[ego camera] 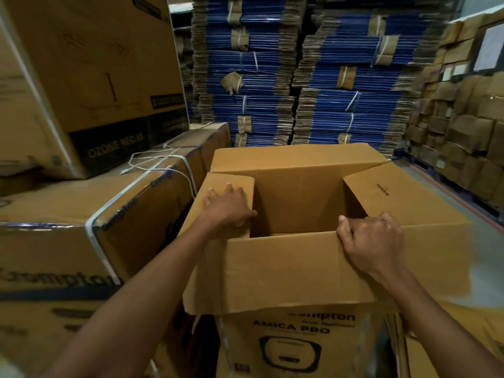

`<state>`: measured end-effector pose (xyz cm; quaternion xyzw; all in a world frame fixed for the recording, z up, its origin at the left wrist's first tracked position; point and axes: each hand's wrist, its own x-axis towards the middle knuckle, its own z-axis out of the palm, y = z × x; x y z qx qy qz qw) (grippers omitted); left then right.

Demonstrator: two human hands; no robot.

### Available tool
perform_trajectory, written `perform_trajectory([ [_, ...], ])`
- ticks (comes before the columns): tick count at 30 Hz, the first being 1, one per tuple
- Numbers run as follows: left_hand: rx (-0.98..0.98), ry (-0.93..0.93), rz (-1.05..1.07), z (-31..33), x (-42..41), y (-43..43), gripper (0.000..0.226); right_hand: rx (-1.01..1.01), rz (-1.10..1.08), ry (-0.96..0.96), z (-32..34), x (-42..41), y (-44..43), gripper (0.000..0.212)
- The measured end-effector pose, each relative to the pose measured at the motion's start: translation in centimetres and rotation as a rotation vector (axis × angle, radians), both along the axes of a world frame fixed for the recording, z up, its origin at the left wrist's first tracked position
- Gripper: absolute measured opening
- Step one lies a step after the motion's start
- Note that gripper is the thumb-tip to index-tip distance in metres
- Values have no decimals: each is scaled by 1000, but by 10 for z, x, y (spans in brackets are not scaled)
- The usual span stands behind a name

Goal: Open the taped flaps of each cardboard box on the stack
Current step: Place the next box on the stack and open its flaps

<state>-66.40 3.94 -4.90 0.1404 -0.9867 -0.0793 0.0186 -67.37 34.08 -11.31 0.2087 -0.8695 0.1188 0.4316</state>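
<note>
Here, nearest the camera, the right hand (373, 241) curls its fingers over the top edge of the near flap (272, 268), which is folded out toward the person. Just beyond, the left hand (226, 207) lies flat on the left flap (234, 179), fingers spread, thumb at the flap's inner edge. Both flaps belong to the open box (294, 339), which stands straight ahead between the arms. Its right flap (395, 197) leans outward and its far flap (297, 159) stands up.

The risks, as I judge them: a hard pull on the near flap could tear its crease, and uneven pressure from the two hands could tip the box, since nothing inside shows to weigh it down.

The count is two hands, one open box and four flaps, all loose. To the left sit strapped cartons (68, 214), at least three, with one white cable (169, 162) on top. Farthest back rise two tall columns of flattened blue-printed cartons (354, 105).
</note>
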Motion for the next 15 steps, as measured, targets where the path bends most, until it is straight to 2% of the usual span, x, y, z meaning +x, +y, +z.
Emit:
perform_trajectory([
  [2,62,110,19,8,11,-11,67,-11,-10,1,0,2,1,59],
  [5,154,175,68,20,34,-29,74,-5,-28,-9,0,6,-1,61],
  [10,-51,-148,112,-5,63,2,112,12,-69,-28,-3,16,-8,60],
  [13,-43,-202,164,-15,61,14,102,28,-62,-20,-8,29,-2,58],
  [15,0,-161,162,-14,64,17,95,37,-72,-29,-13,36,2,57],
])
